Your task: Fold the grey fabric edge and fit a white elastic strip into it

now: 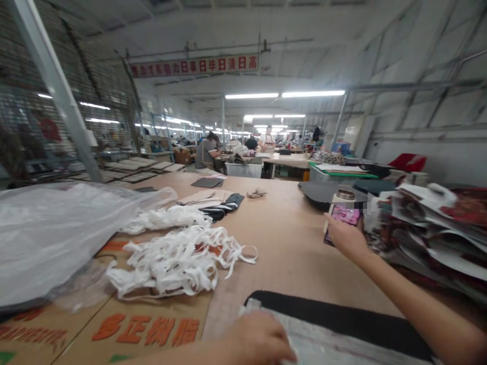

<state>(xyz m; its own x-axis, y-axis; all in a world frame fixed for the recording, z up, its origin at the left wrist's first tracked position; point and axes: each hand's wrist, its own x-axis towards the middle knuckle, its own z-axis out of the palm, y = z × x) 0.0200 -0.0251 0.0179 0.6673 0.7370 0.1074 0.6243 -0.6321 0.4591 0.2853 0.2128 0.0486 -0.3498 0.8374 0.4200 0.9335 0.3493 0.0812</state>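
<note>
On the right side of the desk (297, 238), the right hand (344, 235) is stretched out and curled around a phone (344, 217). The phone stands almost upright, screen lit pink and facing the person. Its long side runs up and down, tipped a little toward the far end of the room. It sits just beside a messy pile of printed sheets (433, 233).

At the near edge, the left hand (261, 339) lies on a grey panel (335, 344) with a black border. The fingers look flat and spread, holding nothing, but the picture is blurred there. The panel's long side runs left to right across the near edge.

The work on the panel looks stopped for now, since one hand is busy with the phone. A heap of white straps (178, 261) lies untouched on cardboard (144, 329) to the left, next to a plastic bag (57, 233).
</note>
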